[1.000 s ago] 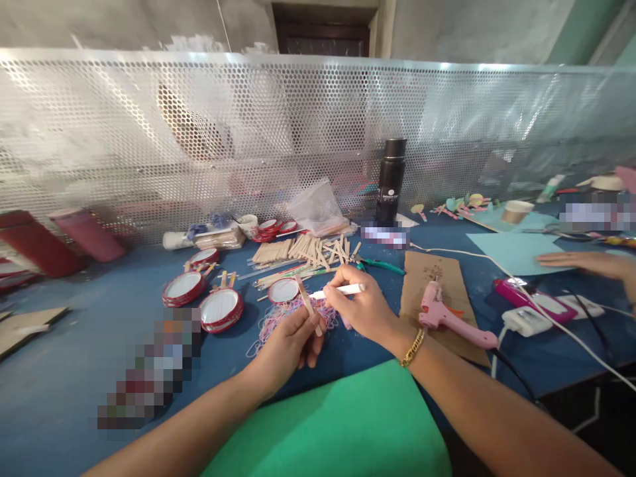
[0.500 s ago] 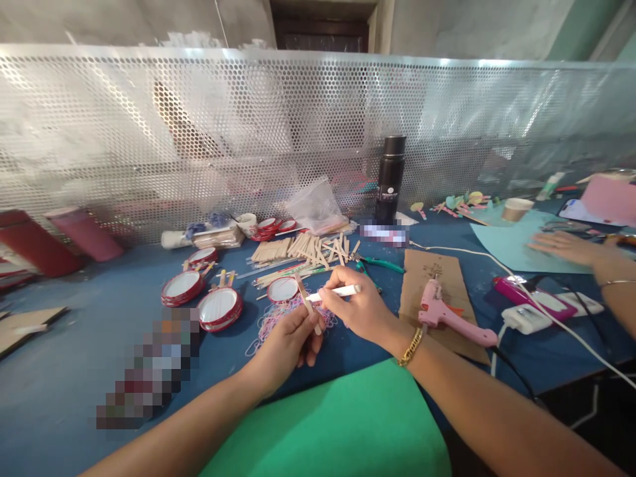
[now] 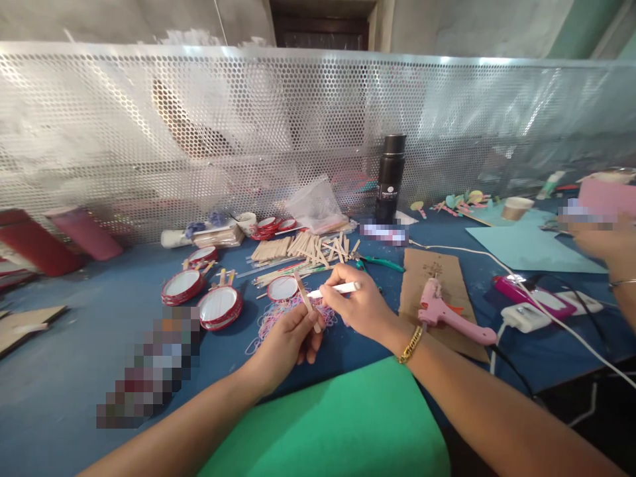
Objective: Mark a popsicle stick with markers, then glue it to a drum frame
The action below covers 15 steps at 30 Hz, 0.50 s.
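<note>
Pinched in my left hand is a wooden craft stick, tilted upright. My right hand grips a white marker, its tip pointing left at the stick; whether they touch is too small to tell. Behind my hands lie a round red-rimmed piece and a tangle of pink and purple bands. More red-rimmed rounds rest to the left. A pile of craft sticks is further back. Green sheet material lies below my forearms.
On the right are a pink glue gun on cardboard, a white power strip and cables. Green-handled pliers and a black bottle stand behind. Another person's hand is at far right, near light-blue paper.
The other person's hand has moved right and off the light-blue paper, which has shifted slightly. The marker tip sits a little farther from the stick; my hands have barely moved.
</note>
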### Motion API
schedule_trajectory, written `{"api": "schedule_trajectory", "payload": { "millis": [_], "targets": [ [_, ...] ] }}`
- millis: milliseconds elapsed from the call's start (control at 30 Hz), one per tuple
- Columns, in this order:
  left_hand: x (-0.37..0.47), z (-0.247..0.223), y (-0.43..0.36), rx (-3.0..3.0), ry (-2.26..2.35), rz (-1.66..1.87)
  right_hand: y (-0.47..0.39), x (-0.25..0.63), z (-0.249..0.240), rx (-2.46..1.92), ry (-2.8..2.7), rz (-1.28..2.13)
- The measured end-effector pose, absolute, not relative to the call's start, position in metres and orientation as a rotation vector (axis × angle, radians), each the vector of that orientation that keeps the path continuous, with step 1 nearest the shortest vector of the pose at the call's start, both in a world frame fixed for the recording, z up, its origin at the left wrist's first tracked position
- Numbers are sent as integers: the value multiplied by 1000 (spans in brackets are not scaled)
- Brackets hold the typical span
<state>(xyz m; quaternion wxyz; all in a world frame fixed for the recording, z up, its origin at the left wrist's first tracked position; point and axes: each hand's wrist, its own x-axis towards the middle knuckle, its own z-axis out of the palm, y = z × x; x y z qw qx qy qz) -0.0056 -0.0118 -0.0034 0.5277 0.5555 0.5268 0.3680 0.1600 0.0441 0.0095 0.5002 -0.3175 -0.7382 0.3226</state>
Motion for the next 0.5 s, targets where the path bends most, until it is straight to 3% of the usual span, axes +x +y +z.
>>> {"api": "schedule_trajectory", "payload": {
  "millis": [500],
  "targets": [
    [-5,-2,-14,1331,1260,893,44,161,11,-786,-1757,788]
  ]
}}
